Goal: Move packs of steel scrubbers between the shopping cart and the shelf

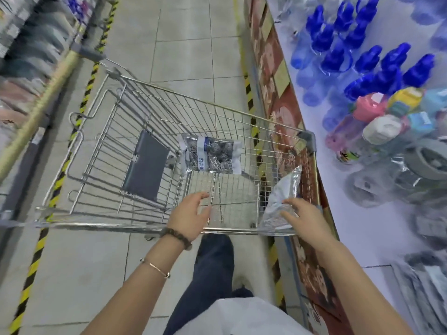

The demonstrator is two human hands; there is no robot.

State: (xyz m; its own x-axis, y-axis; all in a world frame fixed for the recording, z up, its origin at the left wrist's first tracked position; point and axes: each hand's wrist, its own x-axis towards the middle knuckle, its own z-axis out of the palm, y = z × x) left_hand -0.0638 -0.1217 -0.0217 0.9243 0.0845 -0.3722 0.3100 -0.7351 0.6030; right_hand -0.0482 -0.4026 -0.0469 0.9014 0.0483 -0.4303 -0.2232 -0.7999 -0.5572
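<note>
Right hand (301, 217) gripping scrubber pack (283, 197)

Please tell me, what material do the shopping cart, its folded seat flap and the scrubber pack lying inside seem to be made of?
Shopping cart: bright metal wire, likely plated steel; it shines and forms a thin grid. Seat flap: matte dark grey panel, probably plastic. Scrubber pack: clear glossy plastic film with a printed label; shiny metal coils show through it.

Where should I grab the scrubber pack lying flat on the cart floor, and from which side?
Take the pack by its near short edge, coming straight down from above with the left hand, which is open and closest. It lies flat on the wire floor, so a pinch on the thin sealed edge looks easier than a grip on the bulging middle. The cart walls block a side approach.
</note>
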